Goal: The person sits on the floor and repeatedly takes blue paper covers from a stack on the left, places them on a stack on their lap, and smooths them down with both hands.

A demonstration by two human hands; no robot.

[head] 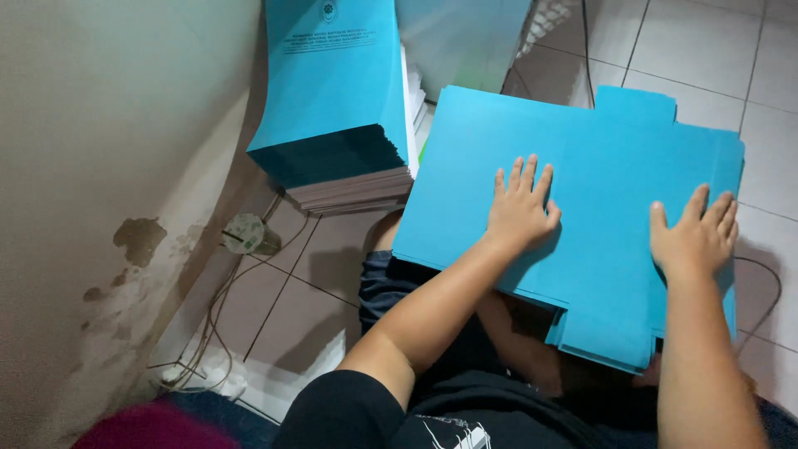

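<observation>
A stack of blue folders (607, 249) lies across the person's lap, above the tiled floor (706, 75). The left hand (519, 208) and right hand (694, 233) press flat on top — fingers spread apart, gripping nothing. Just beyond, by the stained wall (108, 208), sits a taller pile of blue covers (337, 100).

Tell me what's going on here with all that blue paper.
A person sitting on a tiled floor has a bundle of blue card folders resting across their lap. Both hands lie flat on the top folder, fingers spread: the left hand near the middle, the right hand toward the right edge. Beside them, by the stained wall, stands a tall stack of printed blue covers. Cables run along the base of the wall.
</observation>
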